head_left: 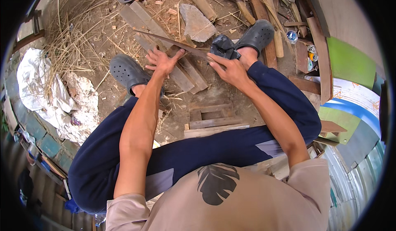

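A long, thin, dark blade that looks like a handsaw (165, 39) slants across the wooden planks (187, 72) on the ground between my feet. My right hand (232, 71) closes on its near right end, index finger stretched toward the blade; part of the grip is hidden. Just beyond that hand is a crumpled black plastic wrapping (224, 46); whether it covers the saw's handle I cannot tell. Fingers spread, my left hand (163, 62) presses on the planks beside the blade, its thumb close to the edge. Another plank (150, 23) continues away under the blade.
A flat grey stone (197, 23) lies past the blade. My dark clogs (128, 71) flank the planks. A small wooden frame (214, 114) sits near my knees. Straw (86, 37) and a white sack (37, 78) are at left; boards (319, 62) and a can (292, 36) at right.
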The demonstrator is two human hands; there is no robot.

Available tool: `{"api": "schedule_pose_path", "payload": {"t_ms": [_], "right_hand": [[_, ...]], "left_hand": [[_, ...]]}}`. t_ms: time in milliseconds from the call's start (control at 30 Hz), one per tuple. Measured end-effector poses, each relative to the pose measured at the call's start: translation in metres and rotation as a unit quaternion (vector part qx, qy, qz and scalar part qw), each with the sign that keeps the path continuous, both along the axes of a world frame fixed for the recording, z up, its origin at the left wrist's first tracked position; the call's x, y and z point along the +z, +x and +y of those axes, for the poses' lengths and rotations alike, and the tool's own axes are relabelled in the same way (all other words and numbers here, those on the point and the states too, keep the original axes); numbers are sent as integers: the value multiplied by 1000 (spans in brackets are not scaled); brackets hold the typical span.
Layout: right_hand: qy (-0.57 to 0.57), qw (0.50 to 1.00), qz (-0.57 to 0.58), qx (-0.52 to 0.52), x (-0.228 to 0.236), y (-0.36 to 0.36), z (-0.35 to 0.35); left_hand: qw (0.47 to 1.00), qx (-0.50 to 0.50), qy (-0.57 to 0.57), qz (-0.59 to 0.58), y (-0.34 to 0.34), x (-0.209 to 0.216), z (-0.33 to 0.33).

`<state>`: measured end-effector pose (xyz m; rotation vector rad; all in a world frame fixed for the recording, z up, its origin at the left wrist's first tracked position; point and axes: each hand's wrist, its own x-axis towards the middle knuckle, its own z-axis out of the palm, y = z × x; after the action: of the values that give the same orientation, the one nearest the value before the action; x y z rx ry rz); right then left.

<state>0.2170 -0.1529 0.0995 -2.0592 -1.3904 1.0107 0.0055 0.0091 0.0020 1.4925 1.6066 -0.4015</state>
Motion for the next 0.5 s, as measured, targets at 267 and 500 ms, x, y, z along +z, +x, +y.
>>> {"api": "schedule_pose_path", "payload": {"t_ms": [267,500], "right_hand": [[49,999,-6,-8,1,19,-46],[40,998,-47,8,-8,-11,-9]], "left_hand": [[1000,5,7,-4,-4,-2,-5],[1000,5,-8,-2,-5,3,-11]]}}
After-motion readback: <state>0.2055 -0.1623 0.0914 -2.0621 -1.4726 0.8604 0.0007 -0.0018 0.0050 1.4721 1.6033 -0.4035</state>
